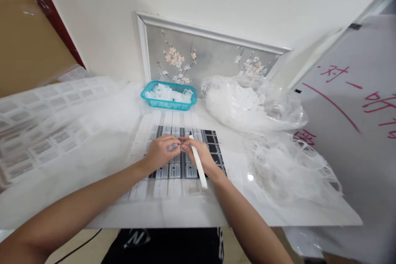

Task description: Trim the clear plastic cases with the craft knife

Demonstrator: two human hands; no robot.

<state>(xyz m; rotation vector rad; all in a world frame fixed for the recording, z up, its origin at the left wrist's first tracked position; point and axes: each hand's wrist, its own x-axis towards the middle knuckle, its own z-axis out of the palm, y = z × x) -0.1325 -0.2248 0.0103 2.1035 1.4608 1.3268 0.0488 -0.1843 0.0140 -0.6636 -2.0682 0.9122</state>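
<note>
At the centre of the frame, a small pale, translucent piece (173, 147) shows at the fingertips of the left hand (163, 150), whose thumb and fingers are curled close together; whether they are clamped on the piece cannot be told. The right hand (199, 152), just beside it, has its fingers closed on a slender white stick with a dark pointed tip (199, 165), which slants from the centre towards the lower edge, tip uppermost. The fingertips of both hands nearly meet.

Beneath the hands lies a dark sheet printed with a grid of black rectangles (213, 138), bare along its right side. Columns of translucent, pale oblong pieces (175, 170) cover much of the rest and extend past its upper and lower edges.

Above centre stands a turquoise openwork plastic basket (168, 105) containing white translucent pieces (167, 93). Right of it rests a clear plastic bag with white contents (253, 105); at lower right, a loose heap of translucent plastic strips (293, 173). Translucent plastic grid frames (46, 144) spread across the left. All lie on a white tabletop (123, 214).

Behind, a white-framed blossom picture (210, 53) occupies the upper centre; a white board with red handwriting (334, 99) fills the right.
</note>
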